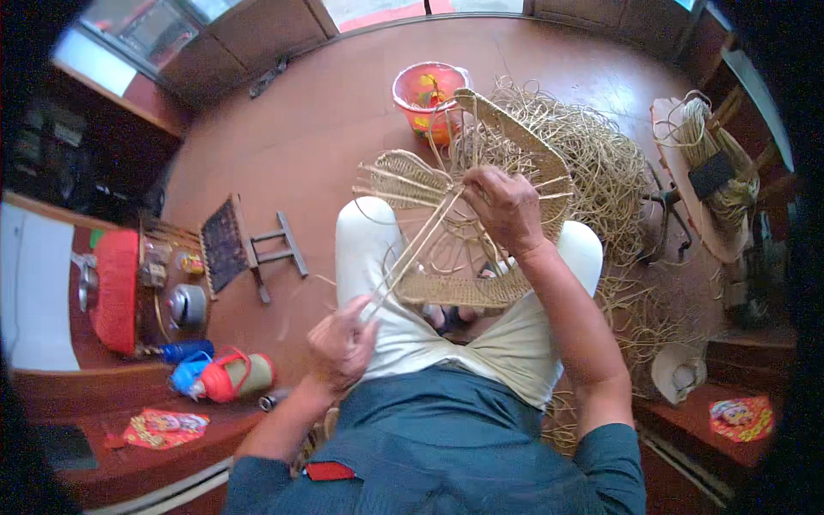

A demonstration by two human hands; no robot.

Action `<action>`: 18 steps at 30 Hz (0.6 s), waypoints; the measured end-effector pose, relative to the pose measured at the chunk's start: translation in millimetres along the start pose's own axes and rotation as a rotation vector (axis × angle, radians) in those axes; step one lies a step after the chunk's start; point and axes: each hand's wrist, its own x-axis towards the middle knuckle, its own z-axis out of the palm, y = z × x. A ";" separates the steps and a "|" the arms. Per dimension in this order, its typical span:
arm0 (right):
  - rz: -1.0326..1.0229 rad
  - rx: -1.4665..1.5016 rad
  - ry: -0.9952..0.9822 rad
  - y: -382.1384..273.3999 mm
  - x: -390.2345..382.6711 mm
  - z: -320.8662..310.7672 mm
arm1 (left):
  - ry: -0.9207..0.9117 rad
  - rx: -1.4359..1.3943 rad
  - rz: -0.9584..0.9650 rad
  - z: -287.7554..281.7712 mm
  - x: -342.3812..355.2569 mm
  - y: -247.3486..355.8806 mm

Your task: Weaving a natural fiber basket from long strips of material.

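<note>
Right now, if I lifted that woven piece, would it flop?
The woven piece would probably hold its shape: it curves without sagging. It's likely light for its size, given the wide gaps. Its thin strands might droop if the left hand released them.

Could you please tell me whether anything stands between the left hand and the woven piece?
Nothing visible does: pale strands run straight from the left hand to the middle of the woven piece, where the right hand is. The left trouser leg shows beneath the strands, not across them.
</note>
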 end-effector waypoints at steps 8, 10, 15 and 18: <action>-0.035 -0.008 0.044 -1.8 -1.6 -0.3 | -0.304 0.453 -0.737 -84.9 -197.3 -189.6; -0.039 -0.035 0.049 4.2 -3.2 2.2 | -0.352 0.580 -0.823 -118.3 -243.8 -217.9; -0.089 -0.053 0.084 0.2 1.9 6.8 | -0.282 0.850 -1.189 -186.2 -280.4 -263.0; -0.012 -0.032 0.069 2.2 -2.3 2.1 | -0.310 0.977 -1.010 -249.1 -305.0 -340.5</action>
